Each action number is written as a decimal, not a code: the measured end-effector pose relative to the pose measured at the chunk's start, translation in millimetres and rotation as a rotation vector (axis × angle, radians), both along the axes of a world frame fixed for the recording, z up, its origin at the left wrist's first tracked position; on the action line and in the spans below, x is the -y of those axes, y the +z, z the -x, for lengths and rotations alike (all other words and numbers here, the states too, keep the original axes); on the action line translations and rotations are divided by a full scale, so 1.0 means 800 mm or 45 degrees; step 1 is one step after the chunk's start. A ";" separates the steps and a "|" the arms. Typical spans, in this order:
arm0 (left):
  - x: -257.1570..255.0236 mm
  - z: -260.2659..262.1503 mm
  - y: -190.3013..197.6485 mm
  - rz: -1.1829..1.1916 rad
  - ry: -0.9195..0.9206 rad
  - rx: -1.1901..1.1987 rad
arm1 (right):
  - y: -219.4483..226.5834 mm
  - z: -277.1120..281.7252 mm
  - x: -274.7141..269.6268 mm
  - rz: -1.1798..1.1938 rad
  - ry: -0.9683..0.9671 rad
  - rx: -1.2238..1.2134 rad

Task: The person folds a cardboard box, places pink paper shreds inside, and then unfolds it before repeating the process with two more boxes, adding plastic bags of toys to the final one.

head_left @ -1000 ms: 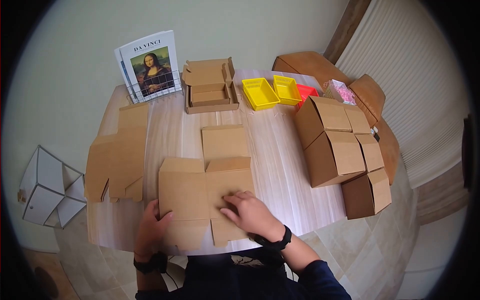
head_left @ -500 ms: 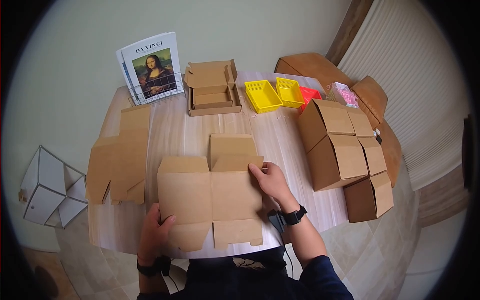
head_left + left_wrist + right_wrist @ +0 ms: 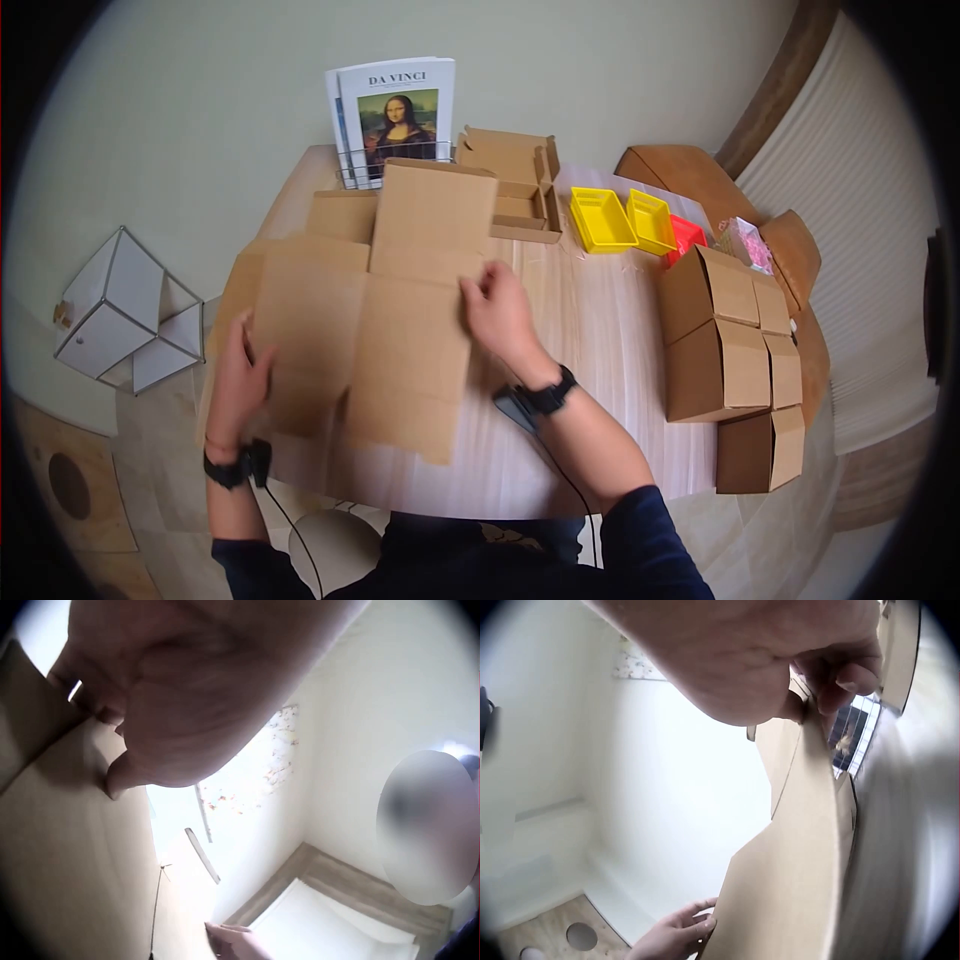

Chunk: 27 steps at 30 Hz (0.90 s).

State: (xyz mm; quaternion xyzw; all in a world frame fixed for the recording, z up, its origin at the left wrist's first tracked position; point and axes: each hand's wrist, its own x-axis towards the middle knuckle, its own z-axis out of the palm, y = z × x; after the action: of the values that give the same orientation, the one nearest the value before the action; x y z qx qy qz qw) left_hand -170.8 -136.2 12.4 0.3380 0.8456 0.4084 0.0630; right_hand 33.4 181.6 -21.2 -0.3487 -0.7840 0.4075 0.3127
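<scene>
Pale wood-grain tabletop (image 3: 612, 340) lies beneath the flat, brown, creased cardboard sheet (image 3: 415, 340) I hold raised, left hand (image 3: 240, 375) and right hand (image 3: 500, 315) pinching opposite edges; uneven pulling could buckle it.

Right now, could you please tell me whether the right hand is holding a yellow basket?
No, the right hand pinches the edge of the cardboard, while the yellow baskets stand apart on the table.

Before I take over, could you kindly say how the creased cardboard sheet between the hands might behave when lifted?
The cardboard sheet is probably light for its size, since its edge looks thin. It will likely hinge at its creases, and the projecting top panel may flop.
</scene>
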 end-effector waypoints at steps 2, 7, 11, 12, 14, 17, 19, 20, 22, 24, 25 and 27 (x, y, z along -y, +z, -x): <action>0.006 0.058 0.009 0.125 0.104 -0.066 | 0.005 0.063 0.006 0.017 0.050 0.040; 0.019 0.203 -0.055 0.220 0.323 -0.088 | -0.043 0.197 0.032 0.084 0.156 0.034; 0.045 0.271 -0.127 0.455 0.428 -0.257 | -0.091 0.232 0.068 0.022 0.372 0.089; 0.043 0.265 -0.128 0.581 0.452 -0.331 | -0.112 0.234 0.076 -0.083 0.423 0.113; 0.024 0.216 -0.098 0.745 0.549 -0.388 | -0.123 0.228 0.084 -0.189 0.527 0.110; 0.045 0.266 -0.143 0.535 0.422 -0.239 | -0.119 0.217 0.092 -0.322 0.546 0.267; 0.045 0.267 -0.145 0.536 0.423 -0.189 | -0.115 0.217 0.095 -0.356 0.575 0.419; 0.042 0.262 -0.139 0.536 0.423 -0.165 | -0.113 0.219 0.097 -0.372 0.589 0.495; 0.038 0.249 -0.124 0.587 0.444 -0.214 | -0.106 0.222 0.099 -0.347 0.593 0.560; 0.035 0.245 -0.126 0.625 0.463 -0.260 | -0.100 0.222 0.103 -0.300 0.585 0.589; 0.038 0.253 -0.135 0.636 0.467 -0.283 | -0.099 0.223 0.105 -0.264 0.568 0.585; 0.038 0.267 -0.153 0.661 0.487 -0.328 | -0.097 0.221 0.104 -0.195 0.540 0.575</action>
State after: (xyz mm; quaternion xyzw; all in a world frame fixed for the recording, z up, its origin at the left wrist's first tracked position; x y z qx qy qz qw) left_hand -384.1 -166.2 -110.0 0.1950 0.9703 0.1382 -0.0382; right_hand -143.3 98.5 -98.6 -0.2345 -0.9172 0.3156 0.0640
